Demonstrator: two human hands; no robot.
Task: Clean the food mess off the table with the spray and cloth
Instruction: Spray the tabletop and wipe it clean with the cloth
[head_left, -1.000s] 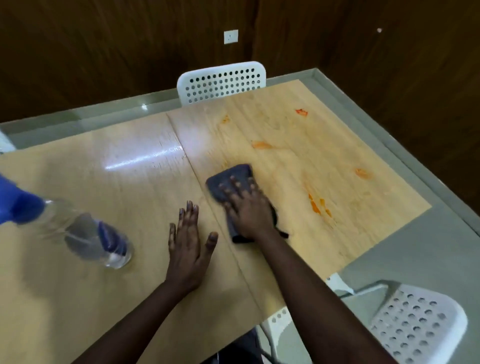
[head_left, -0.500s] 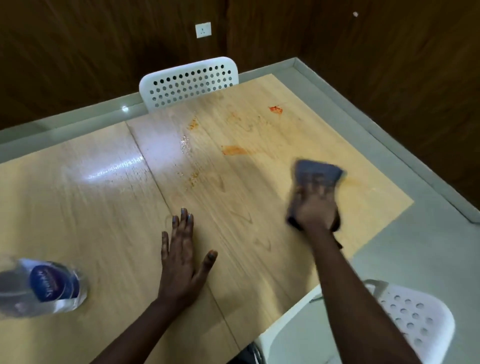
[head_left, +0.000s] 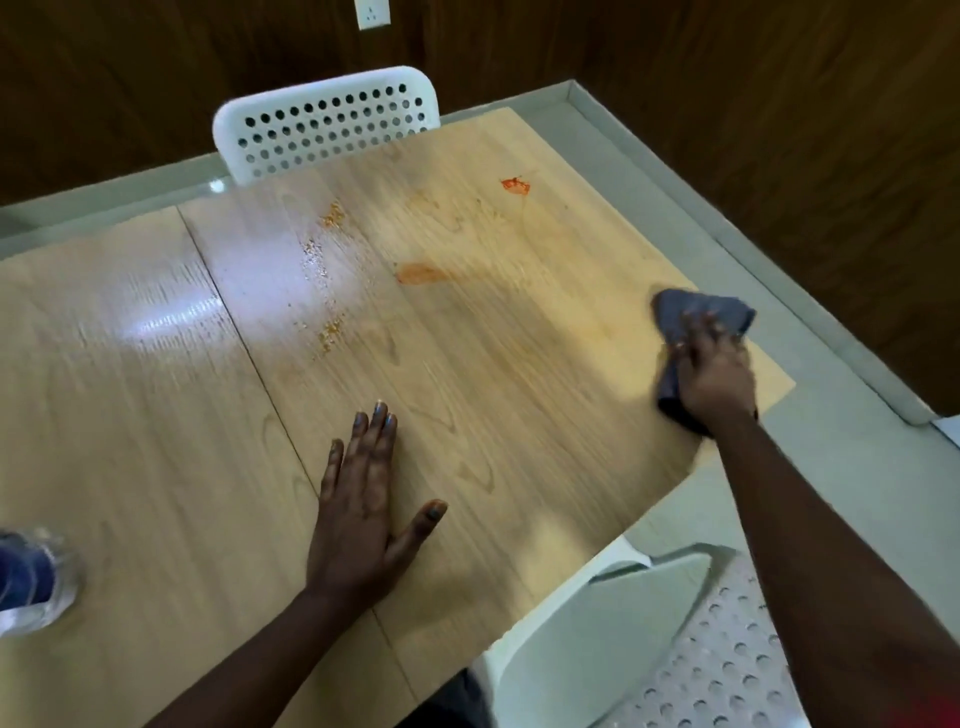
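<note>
The right hand grips a bunched grey cloth, fingers curled over it, at the right edge of the wooden table. The left hand lies flat on the table near its front, fingers straight and thumb spread. An orange smear sits mid-table; a red spot lies farther back, and orange crumbs are scattered left of the smear. A clear bottle with a blue label lies at the left frame edge; its writing is blurred and unreadable. White perforated chairs stand behind and beside the table.
</note>
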